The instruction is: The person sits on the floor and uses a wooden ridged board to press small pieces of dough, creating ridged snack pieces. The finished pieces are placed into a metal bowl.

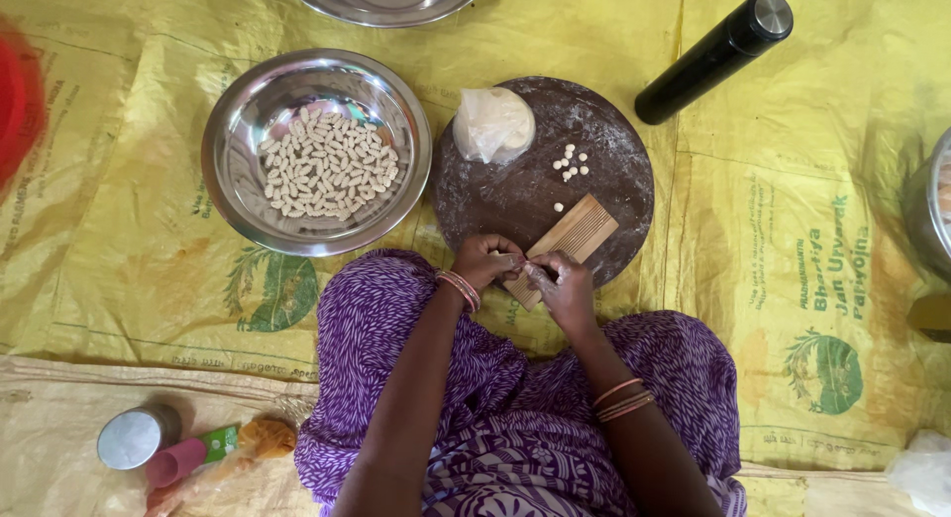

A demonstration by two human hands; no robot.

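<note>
At the lower left of the frame a small steel tin point(137, 436) and a pink cup point(176, 463) lie on the floor mat, well apart from the work. Above them, the steel bowl point(230, 170) holds a heap of shaped dough pieces point(325, 163); it sits just beside the round dark board point(614, 160), so a nudge from a knee or elbow could tip it and scatter them.

At centre, the left hand point(485, 261) and right hand point(563, 284) are together, fingertips pinched on a tiny bit of dough at the near end of the ridged wooden paddle point(575, 232). The paddle overhangs the board edge, so hard pressing could likely slip it. The wrapped dough lump point(493, 124) and loose dough balls point(571, 162) lie beyond; these could dry out. At upper right, a black bottle point(713, 56) on its side could roll.
</note>
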